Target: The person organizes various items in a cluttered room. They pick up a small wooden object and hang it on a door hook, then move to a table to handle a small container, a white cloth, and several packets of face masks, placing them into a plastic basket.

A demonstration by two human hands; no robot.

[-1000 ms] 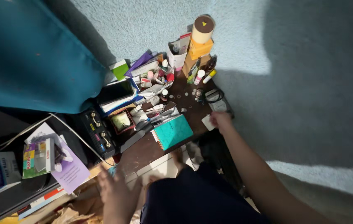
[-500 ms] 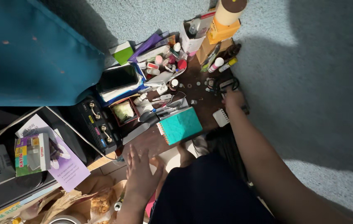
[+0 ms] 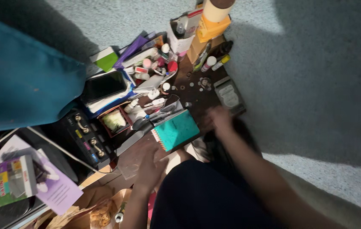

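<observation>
The person sits over a low, dark wooden table (image 3: 197, 95) crowded with small items. The left hand (image 3: 150, 167) lies flat on the near part of the table with fingers spread wide, holding nothing; its fingertips are just beside the lower corner of a teal spiral-bound notebook (image 3: 176, 129), without clearly touching it. The right hand (image 3: 220, 120) hovers at the table's near right edge, just right of the notebook. It is blurred by motion, so whether its fingers are open or closed cannot be told; it appears to hold nothing.

The notebook lies tilted near the middle of the table's front edge, between the two hands. Behind it sits a heap of small bottles and tubes (image 3: 155, 68). A dark phone (image 3: 103, 86) rests on a stack to the left, and a small green box (image 3: 106, 58) lies beyond it. A grey rectangular device (image 3: 229, 95) sits at the table's right edge, with loose coins (image 3: 204, 82) near it. A yellow box topped by a cylinder (image 3: 214, 19) stands at the far end. A teal cushion (image 3: 19, 80) fills the left side, on pale carpet (image 3: 316, 85).
</observation>
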